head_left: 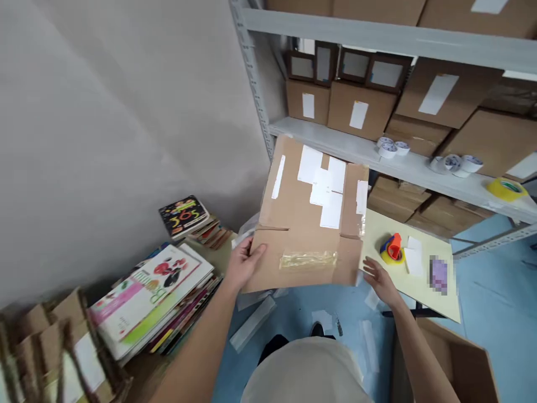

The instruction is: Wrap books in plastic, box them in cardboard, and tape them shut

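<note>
A flattened cardboard box (274, 215) hangs in front of me, with white paper labels and a crinkled strip of clear tape on its face. My left hand (245, 263) grips its lower left edge, thumb on the face and fingers behind. Just off the lower right edge, my right hand (380, 280) is open with its fingers apart and nothing in it. Close to that hand, a tape dispenser (393, 247) with an orange-red part and a yellow roll lies on a pale table (436, 299), beside white papers (414, 257).
Stacked books (155, 296) and folded cardboard (62, 341) are on the left. A metal shelf (335, 140) bears boxes (363, 106), white tape rolls (388, 150) and a yellow roll (506, 189). An open carton (465, 358) stands lower right. Paper scraps (254, 323) litter the blue floor.
</note>
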A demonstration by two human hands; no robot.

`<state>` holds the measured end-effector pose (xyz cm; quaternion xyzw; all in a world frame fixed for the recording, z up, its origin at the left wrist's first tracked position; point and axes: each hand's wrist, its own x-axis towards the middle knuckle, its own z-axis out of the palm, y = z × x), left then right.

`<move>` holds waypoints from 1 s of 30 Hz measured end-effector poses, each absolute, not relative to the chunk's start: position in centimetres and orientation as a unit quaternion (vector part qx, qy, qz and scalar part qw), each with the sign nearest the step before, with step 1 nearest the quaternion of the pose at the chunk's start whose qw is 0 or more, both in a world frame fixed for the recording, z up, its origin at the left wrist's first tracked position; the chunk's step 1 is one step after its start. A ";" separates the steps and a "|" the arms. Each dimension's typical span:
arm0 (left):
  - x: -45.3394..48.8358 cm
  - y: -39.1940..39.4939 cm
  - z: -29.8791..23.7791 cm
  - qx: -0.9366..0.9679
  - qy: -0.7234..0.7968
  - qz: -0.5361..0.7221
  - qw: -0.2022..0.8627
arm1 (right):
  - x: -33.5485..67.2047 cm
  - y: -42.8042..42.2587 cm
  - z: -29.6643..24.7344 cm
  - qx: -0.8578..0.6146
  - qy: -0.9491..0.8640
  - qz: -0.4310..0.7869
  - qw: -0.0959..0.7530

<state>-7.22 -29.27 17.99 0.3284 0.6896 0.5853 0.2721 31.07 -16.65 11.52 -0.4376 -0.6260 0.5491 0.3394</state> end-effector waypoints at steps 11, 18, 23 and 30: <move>-9.7 -20.7 26.3 0.696 0.663 0.262 0.085 | 29.5 -3.6 25.3 -0.424 -0.805 0.145 0.389; -12.1 -15.7 26.2 0.779 0.592 0.208 -0.006 | 26.9 0.4 28.3 -0.418 -0.847 0.031 0.327; -12.6 -13.4 25.7 0.795 0.549 0.258 0.014 | 27.8 1.4 28.5 -0.444 -0.830 0.041 0.334; -10.0 -9.7 27.3 0.755 0.572 0.317 -0.040 | 31.7 2.2 29.2 -0.506 -0.785 0.089 0.348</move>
